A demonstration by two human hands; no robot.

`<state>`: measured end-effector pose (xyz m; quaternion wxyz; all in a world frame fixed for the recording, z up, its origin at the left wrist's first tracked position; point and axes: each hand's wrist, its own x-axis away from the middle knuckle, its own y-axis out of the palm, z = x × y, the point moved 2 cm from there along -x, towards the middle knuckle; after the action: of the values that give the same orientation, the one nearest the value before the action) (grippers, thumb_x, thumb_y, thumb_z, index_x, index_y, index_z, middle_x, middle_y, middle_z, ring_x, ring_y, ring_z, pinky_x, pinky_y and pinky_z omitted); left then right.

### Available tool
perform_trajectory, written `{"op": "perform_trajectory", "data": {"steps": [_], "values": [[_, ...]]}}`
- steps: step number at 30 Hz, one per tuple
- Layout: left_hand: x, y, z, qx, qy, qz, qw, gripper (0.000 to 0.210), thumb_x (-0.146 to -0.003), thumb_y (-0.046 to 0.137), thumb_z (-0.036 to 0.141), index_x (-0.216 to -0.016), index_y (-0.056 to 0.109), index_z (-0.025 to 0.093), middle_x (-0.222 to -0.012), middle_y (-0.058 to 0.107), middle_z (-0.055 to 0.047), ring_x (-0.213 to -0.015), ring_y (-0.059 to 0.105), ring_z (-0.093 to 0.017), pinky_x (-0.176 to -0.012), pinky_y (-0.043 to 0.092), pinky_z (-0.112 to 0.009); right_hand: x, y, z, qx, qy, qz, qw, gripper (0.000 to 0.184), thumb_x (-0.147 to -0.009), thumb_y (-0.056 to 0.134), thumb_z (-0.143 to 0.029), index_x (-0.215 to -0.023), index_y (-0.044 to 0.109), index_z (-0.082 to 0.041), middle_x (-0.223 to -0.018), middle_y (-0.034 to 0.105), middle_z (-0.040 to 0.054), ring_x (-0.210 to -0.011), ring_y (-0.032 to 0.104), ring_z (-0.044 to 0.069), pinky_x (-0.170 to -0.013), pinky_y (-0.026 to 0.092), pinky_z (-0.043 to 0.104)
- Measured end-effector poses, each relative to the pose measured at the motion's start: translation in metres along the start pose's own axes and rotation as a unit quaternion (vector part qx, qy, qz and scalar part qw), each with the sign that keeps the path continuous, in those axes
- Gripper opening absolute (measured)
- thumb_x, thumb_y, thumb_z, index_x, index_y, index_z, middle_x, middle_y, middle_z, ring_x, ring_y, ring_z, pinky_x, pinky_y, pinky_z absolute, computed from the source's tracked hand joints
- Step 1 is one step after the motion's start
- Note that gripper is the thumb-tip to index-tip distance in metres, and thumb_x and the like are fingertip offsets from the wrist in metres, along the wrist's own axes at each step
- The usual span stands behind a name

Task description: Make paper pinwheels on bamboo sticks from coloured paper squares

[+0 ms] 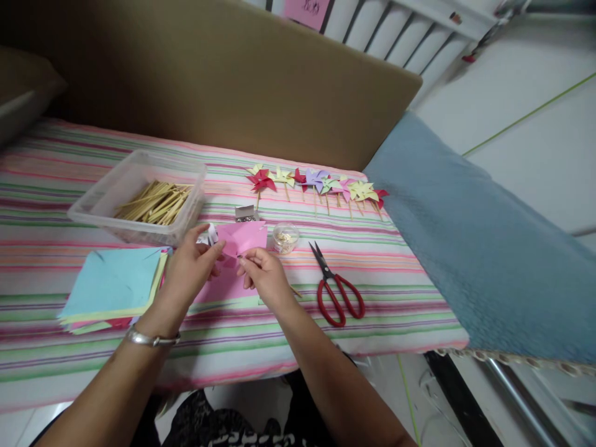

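Between my two hands is a piece of pink paper [251, 233] with folded, cut flaps, held above the table. My left hand [193, 264] grips its left side between thumb and fingers. The fingers of my right hand [264, 271] are pinched together near the paper's middle, at a small dark thing too small to name. Under both hands lies more pink paper [223, 288]. A white object [212, 233] shows partly behind my left fingers. Just beyond the paper stand a small opened box [246, 213] and a round clear tub [285, 237] with tiny pieces inside.
Red-handled scissors [331, 282] lie right of my right hand. At left are a stack of coloured paper [114, 282] and a clear plastic bin [93, 208] of wooden sticks [161, 202]. Several paper pinwheels [316, 179] lie along the back, before a brown board [223, 87].
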<state>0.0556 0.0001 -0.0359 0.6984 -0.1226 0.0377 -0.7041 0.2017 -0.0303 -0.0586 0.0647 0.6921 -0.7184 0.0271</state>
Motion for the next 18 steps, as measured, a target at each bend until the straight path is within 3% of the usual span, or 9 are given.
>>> {"op": "perform_trajectory", "data": {"steps": [3,5,9,13,18], "values": [[0.006,-0.005,0.009,-0.038,0.078,0.047,0.995,0.058,-0.076,0.061,0.042,-0.128,0.050,0.019,-0.064,0.065,0.002,-0.040,0.050,-0.011,-0.045,0.041,-0.024,-0.003,-0.005,-0.003,-0.004,0.008,0.015,1.000,0.011,-0.077,0.057,-0.028,-0.074,0.052,-0.018,-0.059,0.059,-0.0050,-0.037,0.045,0.005,-0.037,0.036,0.016],[0.010,-0.002,0.012,-0.050,0.104,0.025,0.993,0.043,-0.078,0.060,0.042,-0.114,0.061,0.019,-0.062,0.063,0.002,-0.041,0.049,-0.010,-0.045,0.040,-0.023,-0.003,-0.007,-0.004,0.006,0.005,0.024,1.000,0.012,-0.077,0.058,-0.029,-0.074,0.053,-0.018,-0.060,0.058,-0.0049,-0.038,0.046,0.005,-0.037,0.036,0.016],[0.012,0.008,0.009,-0.089,0.093,-0.057,0.990,0.027,-0.079,0.059,0.040,-0.091,0.067,0.017,-0.058,0.062,0.002,-0.040,0.049,-0.010,-0.043,0.039,-0.023,-0.003,-0.009,0.000,0.051,-0.028,0.029,0.998,0.010,-0.078,0.057,-0.029,-0.077,0.054,-0.019,-0.061,0.057,-0.0053,-0.040,0.047,0.006,-0.039,0.037,0.017],[0.009,0.012,0.005,-0.097,0.070,-0.079,0.990,0.023,-0.079,0.058,0.039,-0.081,0.066,0.017,-0.057,0.061,0.002,-0.038,0.049,-0.010,-0.041,0.038,-0.023,0.000,-0.008,0.004,0.119,-0.071,0.029,0.990,0.010,-0.082,0.055,-0.030,-0.081,0.056,-0.020,-0.063,0.058,-0.0047,-0.043,0.049,0.007,-0.043,0.041,0.019],[0.007,0.014,0.001,-0.059,0.060,-0.103,0.991,0.026,-0.077,0.061,0.038,-0.088,0.067,0.016,-0.060,0.061,0.001,-0.040,0.051,-0.011,-0.041,0.040,-0.023,0.002,-0.010,0.002,0.174,-0.097,0.019,0.980,0.011,-0.086,0.051,-0.029,-0.086,0.059,-0.021,-0.065,0.059,-0.0038,-0.046,0.051,0.009,-0.047,0.042,0.021]]}}
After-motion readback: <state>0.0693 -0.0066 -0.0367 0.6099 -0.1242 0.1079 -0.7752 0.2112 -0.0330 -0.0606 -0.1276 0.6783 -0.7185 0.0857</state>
